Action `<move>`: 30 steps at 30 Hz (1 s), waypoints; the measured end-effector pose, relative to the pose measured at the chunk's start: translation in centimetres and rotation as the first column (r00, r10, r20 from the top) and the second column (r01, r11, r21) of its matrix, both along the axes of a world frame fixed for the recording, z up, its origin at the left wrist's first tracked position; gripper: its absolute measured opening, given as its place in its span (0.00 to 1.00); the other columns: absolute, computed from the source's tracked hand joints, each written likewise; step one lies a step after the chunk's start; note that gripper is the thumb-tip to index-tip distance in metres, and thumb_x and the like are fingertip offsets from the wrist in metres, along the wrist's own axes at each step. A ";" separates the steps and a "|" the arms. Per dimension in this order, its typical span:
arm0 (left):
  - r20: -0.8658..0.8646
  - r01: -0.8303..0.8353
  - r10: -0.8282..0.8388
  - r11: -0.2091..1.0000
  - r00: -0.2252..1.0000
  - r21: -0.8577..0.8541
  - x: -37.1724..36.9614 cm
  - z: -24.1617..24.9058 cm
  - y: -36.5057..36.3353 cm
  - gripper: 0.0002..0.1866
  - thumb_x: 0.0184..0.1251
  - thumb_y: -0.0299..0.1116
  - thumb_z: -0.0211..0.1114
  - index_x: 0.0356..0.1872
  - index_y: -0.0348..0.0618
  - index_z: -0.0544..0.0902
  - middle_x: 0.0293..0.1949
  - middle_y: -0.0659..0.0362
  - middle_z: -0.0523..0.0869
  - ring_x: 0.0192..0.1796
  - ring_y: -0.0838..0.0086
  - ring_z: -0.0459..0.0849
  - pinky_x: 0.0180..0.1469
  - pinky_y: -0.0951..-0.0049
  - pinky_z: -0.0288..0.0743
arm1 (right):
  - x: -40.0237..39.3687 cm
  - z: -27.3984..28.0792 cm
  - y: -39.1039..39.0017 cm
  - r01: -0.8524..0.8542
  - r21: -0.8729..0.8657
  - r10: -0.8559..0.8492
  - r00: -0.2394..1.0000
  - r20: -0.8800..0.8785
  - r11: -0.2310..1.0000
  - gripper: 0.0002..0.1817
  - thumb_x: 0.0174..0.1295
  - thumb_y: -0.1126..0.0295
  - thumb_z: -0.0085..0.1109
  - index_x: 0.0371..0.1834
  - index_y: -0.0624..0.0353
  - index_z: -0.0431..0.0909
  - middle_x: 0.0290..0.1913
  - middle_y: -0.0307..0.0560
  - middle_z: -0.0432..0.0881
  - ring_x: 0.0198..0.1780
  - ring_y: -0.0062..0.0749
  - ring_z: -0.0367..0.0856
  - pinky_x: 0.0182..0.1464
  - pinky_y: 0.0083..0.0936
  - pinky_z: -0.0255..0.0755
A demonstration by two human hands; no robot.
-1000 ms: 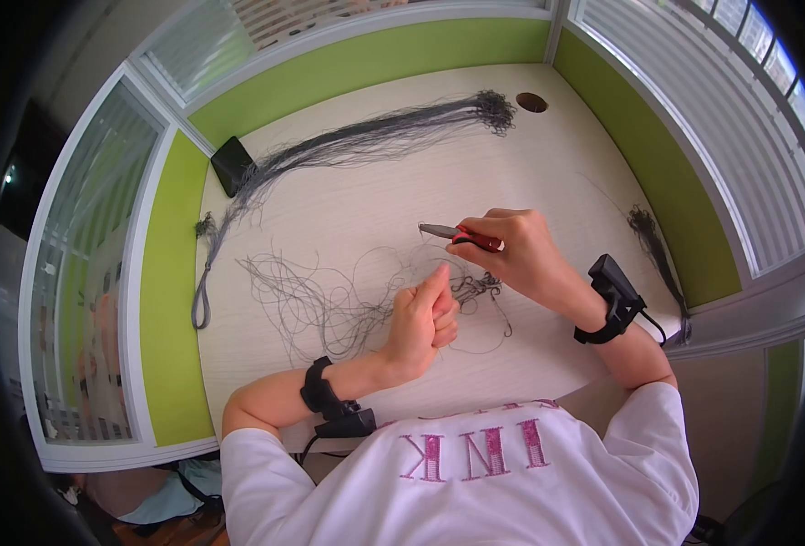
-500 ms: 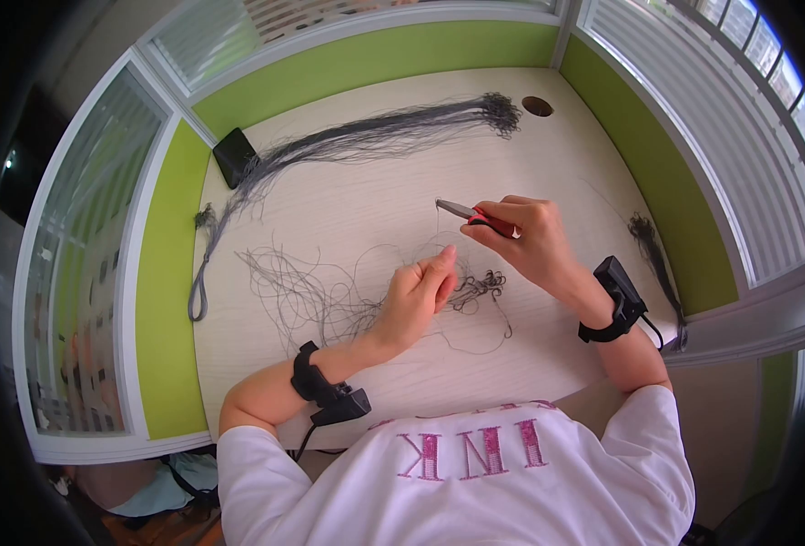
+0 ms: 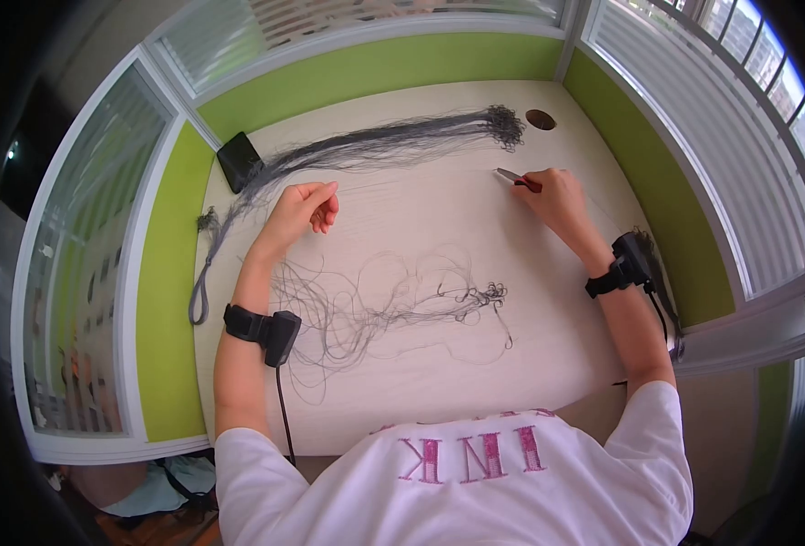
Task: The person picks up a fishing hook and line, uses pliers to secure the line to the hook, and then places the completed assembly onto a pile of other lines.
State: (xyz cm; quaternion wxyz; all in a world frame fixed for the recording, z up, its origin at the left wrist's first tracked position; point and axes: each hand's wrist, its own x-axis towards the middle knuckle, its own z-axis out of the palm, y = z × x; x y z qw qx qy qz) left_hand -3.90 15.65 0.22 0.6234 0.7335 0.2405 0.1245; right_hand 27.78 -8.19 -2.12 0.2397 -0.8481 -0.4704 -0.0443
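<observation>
My right hand (image 3: 557, 200) is closed around small red-handled pliers (image 3: 516, 178), their grey jaws pointing left over the table. Any hook at the jaw tips is too small to make out. To the left, my left hand (image 3: 300, 217) is closed in a pinch, with a faint fishing line seeming to stretch between it and the pliers. Below both hands lies a loose tangle of grey fishing lines (image 3: 357, 318), with dark fish hooks (image 3: 489, 293) gathered at its right end. One hook (image 3: 509, 341) lies apart, nearer me.
A long bundle of grey lines (image 3: 375, 138) runs along the back, its hooks (image 3: 504, 126) beside a round table hole (image 3: 541, 119). A black block (image 3: 238, 162) stands at the back left. Another dark bundle (image 3: 643, 241) lies at the right edge. Green partitions (image 3: 402, 62) enclose the table.
My left hand has moved up and left, away from the tangle. My right hand has carried the pliers right and farther back, so the hands are now wide apart.
</observation>
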 end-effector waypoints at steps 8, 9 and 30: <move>-0.068 -0.136 0.175 0.912 0.982 0.386 -3.9 -0.9 5.1 0.07 0.63 0.31 0.70 0.33 0.39 0.82 0.24 0.66 0.81 0.29 0.85 0.76 0.34 0.82 0.70 | 2.8 1.0 1.9 0.077 -0.105 -0.062 0.988 0.141 0.992 0.13 0.51 0.60 0.69 0.31 0.58 0.88 0.29 0.57 0.85 0.34 0.55 0.84 0.36 0.42 0.77; -0.068 -0.135 0.175 0.912 0.982 0.387 -4.6 -1.2 6.1 0.07 0.63 0.31 0.70 0.33 0.39 0.82 0.24 0.66 0.81 0.29 0.85 0.76 0.34 0.82 0.70 | 3.2 1.0 1.9 0.077 -0.114 -0.060 0.988 0.145 0.990 0.12 0.51 0.60 0.69 0.31 0.58 0.88 0.29 0.57 0.85 0.34 0.55 0.84 0.36 0.42 0.78; 0.048 -0.116 0.152 0.477 0.987 0.871 -0.9 -3.2 3.1 0.15 0.66 0.34 0.66 0.49 0.38 0.83 0.56 0.53 0.82 0.61 0.59 0.78 0.64 0.65 0.69 | 2.9 2.2 1.2 0.057 -0.071 -0.023 0.912 0.410 0.996 0.10 0.51 0.60 0.71 0.29 0.54 0.87 0.30 0.46 0.82 0.40 0.42 0.81 0.50 0.36 0.69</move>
